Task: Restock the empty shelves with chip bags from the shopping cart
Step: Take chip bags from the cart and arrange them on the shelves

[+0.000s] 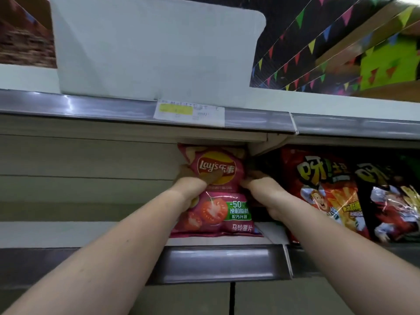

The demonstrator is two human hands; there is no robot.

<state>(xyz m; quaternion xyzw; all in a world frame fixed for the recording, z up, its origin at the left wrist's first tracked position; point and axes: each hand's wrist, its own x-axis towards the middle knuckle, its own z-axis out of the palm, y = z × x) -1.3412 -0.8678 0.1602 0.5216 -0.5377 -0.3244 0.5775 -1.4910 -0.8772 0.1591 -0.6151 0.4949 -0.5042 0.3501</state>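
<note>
The white shelf point(68, 233) is stretching across the whole view from left to right, its grey metal front rail point(216, 262) running along the near edge. Above it, the upper shelf point(34, 78) is carrying a large white bin point(154, 46), which is sitting just behind that shelf's own grey rail. A paper price label point(188, 113) with a yellow patch is hanging on the upper rail, just below the bin. To the far right, strings of coloured pennants point(318, 48) are hanging across a dark ceiling.

On the right part of the lower shelf, a red snack bag point(327, 192) with a cartoon figure is standing upright, and a darker, shiny snack bag point(393, 201) is leaning beside it, further right.

The pink Lay's chip bag point(216, 194), printed with tomato slices, is standing upright on the lower shelf, just left of the shelf divider and near the red snack bag. Its top edge is reaching almost to the underside of the upper shelf, and its base is resting near the front edge.

Both bare arms are reaching up from the near side. The left hand point(193, 183) is gripping the bag's left edge, thumb curling over the front near the logo. The right hand point(259, 183) is holding the bag's right edge, fingers wrapping behind it and mostly hidden.
</note>
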